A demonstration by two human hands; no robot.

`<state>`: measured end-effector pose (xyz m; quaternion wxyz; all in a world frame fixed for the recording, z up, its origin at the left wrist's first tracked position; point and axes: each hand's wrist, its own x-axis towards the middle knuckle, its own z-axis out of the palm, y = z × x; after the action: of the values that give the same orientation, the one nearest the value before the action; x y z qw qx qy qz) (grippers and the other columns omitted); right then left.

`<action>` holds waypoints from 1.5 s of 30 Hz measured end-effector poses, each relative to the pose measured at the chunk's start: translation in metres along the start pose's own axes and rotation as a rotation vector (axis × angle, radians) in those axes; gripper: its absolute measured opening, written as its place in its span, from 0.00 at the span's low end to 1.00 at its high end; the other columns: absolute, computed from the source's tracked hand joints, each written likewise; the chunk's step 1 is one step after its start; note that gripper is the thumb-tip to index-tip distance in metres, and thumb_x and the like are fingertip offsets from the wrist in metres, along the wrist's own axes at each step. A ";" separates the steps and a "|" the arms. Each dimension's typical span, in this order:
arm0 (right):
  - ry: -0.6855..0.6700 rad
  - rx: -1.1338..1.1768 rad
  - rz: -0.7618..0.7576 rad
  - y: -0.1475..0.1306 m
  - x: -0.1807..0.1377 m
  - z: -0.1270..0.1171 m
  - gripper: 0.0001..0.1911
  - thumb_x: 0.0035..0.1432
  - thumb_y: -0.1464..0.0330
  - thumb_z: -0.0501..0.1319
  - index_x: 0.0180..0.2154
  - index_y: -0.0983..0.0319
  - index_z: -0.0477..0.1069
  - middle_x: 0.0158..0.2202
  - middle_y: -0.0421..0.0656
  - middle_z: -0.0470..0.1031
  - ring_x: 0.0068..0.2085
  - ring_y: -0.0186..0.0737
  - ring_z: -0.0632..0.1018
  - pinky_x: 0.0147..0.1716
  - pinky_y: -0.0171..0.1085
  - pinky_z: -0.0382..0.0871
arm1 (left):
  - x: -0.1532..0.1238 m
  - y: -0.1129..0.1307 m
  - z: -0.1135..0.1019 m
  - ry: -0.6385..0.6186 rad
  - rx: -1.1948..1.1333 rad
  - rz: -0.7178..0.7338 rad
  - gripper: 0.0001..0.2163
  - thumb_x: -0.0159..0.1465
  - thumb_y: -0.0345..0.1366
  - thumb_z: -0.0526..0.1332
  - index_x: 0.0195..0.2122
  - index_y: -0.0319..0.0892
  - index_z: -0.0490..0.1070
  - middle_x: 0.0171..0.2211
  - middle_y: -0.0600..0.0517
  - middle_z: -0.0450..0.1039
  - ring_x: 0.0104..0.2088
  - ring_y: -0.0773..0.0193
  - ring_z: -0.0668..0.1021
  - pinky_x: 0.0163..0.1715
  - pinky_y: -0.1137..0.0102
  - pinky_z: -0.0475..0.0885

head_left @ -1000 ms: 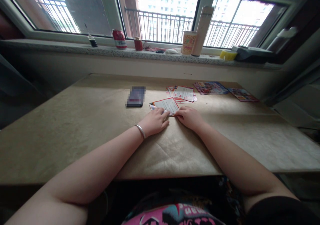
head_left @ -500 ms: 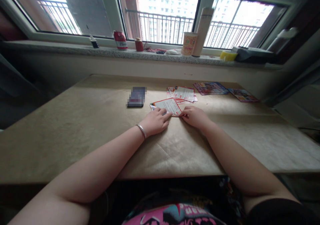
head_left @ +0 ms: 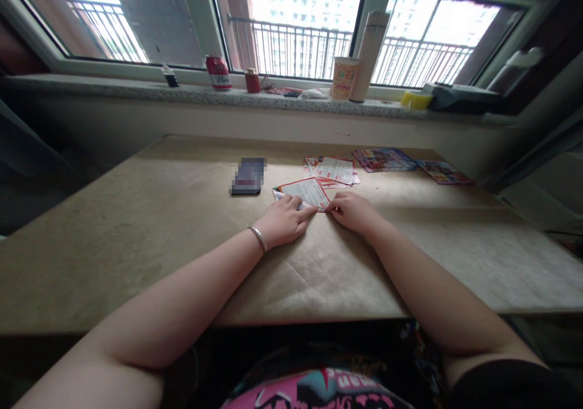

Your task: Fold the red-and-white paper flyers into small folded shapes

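A printed paper sheet (head_left: 303,191) with a red border lies on the table, its near edge folded over. My left hand (head_left: 285,219) rests on that near edge, fingers stretched along the fold and pressing it down. At the sheet's right corner, the fingertips of my right hand (head_left: 350,210) are pinched together on the paper. Just beyond is a loose pile of similar red-and-white sheets (head_left: 336,170). Farther right lie colourful printed sheets (head_left: 385,159) in a stack, with another colourful stack (head_left: 441,172) beside it.
A dark flat phone-like object (head_left: 248,177), blurred out, lies left of the sheet on the beige table (head_left: 136,233). Along the windowsill (head_left: 182,91) stand a red can (head_left: 218,73), a red spool-like item (head_left: 252,81), a paper cup (head_left: 343,79), a tall bottle (head_left: 368,57) and yellow tape (head_left: 416,100).
My left index finger has slid slightly right along the sheet's folded near edge, toward my right hand. My right hand stays at the corner.
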<state>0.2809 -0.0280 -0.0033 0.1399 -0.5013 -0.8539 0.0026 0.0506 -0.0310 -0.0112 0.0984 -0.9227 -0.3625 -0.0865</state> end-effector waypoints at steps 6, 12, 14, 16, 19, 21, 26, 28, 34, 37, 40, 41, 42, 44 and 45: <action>0.020 0.037 0.016 0.000 0.000 0.001 0.10 0.58 0.69 0.59 0.38 0.57 0.79 0.37 0.42 0.77 0.38 0.38 0.76 0.38 0.35 0.67 | 0.001 0.000 -0.001 -0.007 0.015 0.026 0.21 0.67 0.40 0.49 0.61 0.49 0.62 0.49 0.44 0.67 0.47 0.52 0.69 0.51 0.59 0.62; 0.092 0.008 -0.147 -0.010 0.001 0.001 0.11 0.59 0.71 0.59 0.38 0.57 0.80 0.39 0.43 0.78 0.43 0.41 0.74 0.46 0.39 0.65 | 0.002 0.000 -0.002 -0.010 0.054 0.037 0.20 0.67 0.40 0.49 0.60 0.49 0.62 0.47 0.44 0.68 0.45 0.52 0.69 0.50 0.59 0.63; 0.069 -0.016 -0.167 -0.011 0.001 0.001 0.11 0.59 0.71 0.58 0.38 0.57 0.80 0.38 0.43 0.79 0.42 0.42 0.73 0.45 0.39 0.65 | 0.002 0.001 -0.002 -0.009 0.064 0.035 0.21 0.67 0.41 0.49 0.61 0.49 0.62 0.46 0.44 0.68 0.45 0.52 0.69 0.50 0.59 0.63; 0.058 -0.020 -0.152 -0.010 0.001 0.001 0.11 0.59 0.71 0.58 0.38 0.57 0.80 0.38 0.42 0.80 0.41 0.42 0.73 0.44 0.39 0.65 | 0.001 0.000 -0.001 -0.014 0.069 0.036 0.21 0.67 0.42 0.49 0.60 0.48 0.63 0.46 0.44 0.68 0.46 0.51 0.69 0.50 0.58 0.63; 0.054 -0.018 -0.120 -0.008 0.001 0.001 0.12 0.59 0.71 0.58 0.39 0.56 0.80 0.37 0.42 0.80 0.41 0.42 0.73 0.44 0.39 0.65 | 0.001 0.000 -0.002 -0.025 0.061 0.051 0.21 0.67 0.42 0.50 0.61 0.47 0.62 0.47 0.43 0.68 0.46 0.51 0.69 0.50 0.58 0.63; 0.050 -0.017 -0.115 -0.007 0.002 0.001 0.12 0.58 0.71 0.58 0.39 0.56 0.80 0.37 0.41 0.80 0.41 0.42 0.73 0.44 0.39 0.65 | 0.001 -0.001 -0.003 -0.033 0.054 0.061 0.22 0.66 0.41 0.50 0.62 0.48 0.60 0.47 0.43 0.68 0.47 0.51 0.69 0.50 0.58 0.63; 0.023 -0.036 -0.095 -0.006 0.003 -0.003 0.12 0.57 0.71 0.58 0.36 0.55 0.81 0.38 0.41 0.80 0.41 0.43 0.74 0.44 0.39 0.65 | 0.002 0.000 -0.007 -0.054 0.055 0.057 0.21 0.66 0.41 0.50 0.61 0.49 0.62 0.46 0.43 0.68 0.46 0.51 0.69 0.50 0.58 0.64; 0.001 -0.049 -0.076 -0.005 0.003 -0.005 0.11 0.56 0.70 0.59 0.35 0.56 0.81 0.38 0.41 0.80 0.41 0.43 0.74 0.44 0.39 0.65 | 0.002 0.000 -0.008 -0.058 0.046 0.053 0.21 0.67 0.41 0.50 0.61 0.49 0.63 0.46 0.43 0.68 0.46 0.51 0.70 0.50 0.58 0.64; -0.049 -0.038 -0.049 0.003 0.003 -0.010 0.10 0.55 0.69 0.60 0.35 0.54 0.81 0.38 0.40 0.79 0.42 0.42 0.76 0.43 0.38 0.66 | 0.002 -0.002 -0.005 -0.044 0.004 0.057 0.21 0.66 0.40 0.51 0.61 0.50 0.62 0.48 0.44 0.68 0.48 0.52 0.69 0.51 0.58 0.64; -0.075 -0.025 -0.019 0.007 0.001 -0.012 0.10 0.55 0.69 0.60 0.35 0.54 0.81 0.38 0.40 0.79 0.42 0.41 0.76 0.44 0.38 0.67 | 0.001 -0.002 -0.004 -0.042 0.001 0.053 0.21 0.67 0.41 0.51 0.61 0.50 0.62 0.48 0.44 0.68 0.48 0.52 0.69 0.51 0.58 0.64; -0.111 -0.009 -0.002 0.014 -0.001 -0.014 0.10 0.54 0.69 0.61 0.35 0.54 0.81 0.39 0.40 0.80 0.42 0.41 0.76 0.44 0.37 0.67 | 0.001 -0.003 -0.004 -0.039 0.003 0.055 0.21 0.67 0.41 0.50 0.61 0.51 0.62 0.47 0.45 0.68 0.47 0.52 0.68 0.51 0.59 0.63; -0.124 -0.003 -0.006 0.017 -0.001 -0.014 0.10 0.54 0.69 0.61 0.35 0.55 0.81 0.39 0.40 0.79 0.42 0.41 0.77 0.44 0.37 0.67 | 0.000 -0.003 -0.004 -0.037 0.004 0.057 0.21 0.67 0.41 0.50 0.61 0.51 0.62 0.47 0.45 0.68 0.47 0.52 0.68 0.51 0.59 0.63; -0.134 0.004 -0.010 0.020 -0.001 -0.014 0.10 0.53 0.69 0.61 0.34 0.55 0.81 0.39 0.41 0.79 0.41 0.40 0.77 0.43 0.37 0.68 | 0.000 -0.003 -0.004 -0.037 0.005 0.059 0.21 0.67 0.41 0.50 0.61 0.51 0.62 0.48 0.45 0.68 0.47 0.52 0.68 0.50 0.59 0.64; -0.140 0.015 -0.020 0.024 -0.002 -0.014 0.10 0.54 0.69 0.61 0.34 0.55 0.81 0.38 0.40 0.79 0.40 0.40 0.77 0.43 0.37 0.68 | 0.000 -0.003 -0.003 -0.037 0.006 0.061 0.21 0.68 0.42 0.49 0.61 0.51 0.62 0.48 0.44 0.68 0.48 0.52 0.68 0.51 0.59 0.63; -0.140 0.017 -0.024 0.026 -0.002 -0.014 0.10 0.53 0.69 0.61 0.34 0.55 0.81 0.38 0.40 0.79 0.40 0.40 0.77 0.42 0.37 0.68 | 0.000 -0.003 -0.003 -0.037 0.008 0.060 0.21 0.68 0.42 0.49 0.61 0.51 0.62 0.48 0.44 0.68 0.48 0.52 0.68 0.51 0.59 0.63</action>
<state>0.3081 -0.0188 0.0061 0.0840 -0.4884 -0.8675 0.0433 0.0483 -0.0296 -0.0080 0.0977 -0.9343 -0.3367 -0.0650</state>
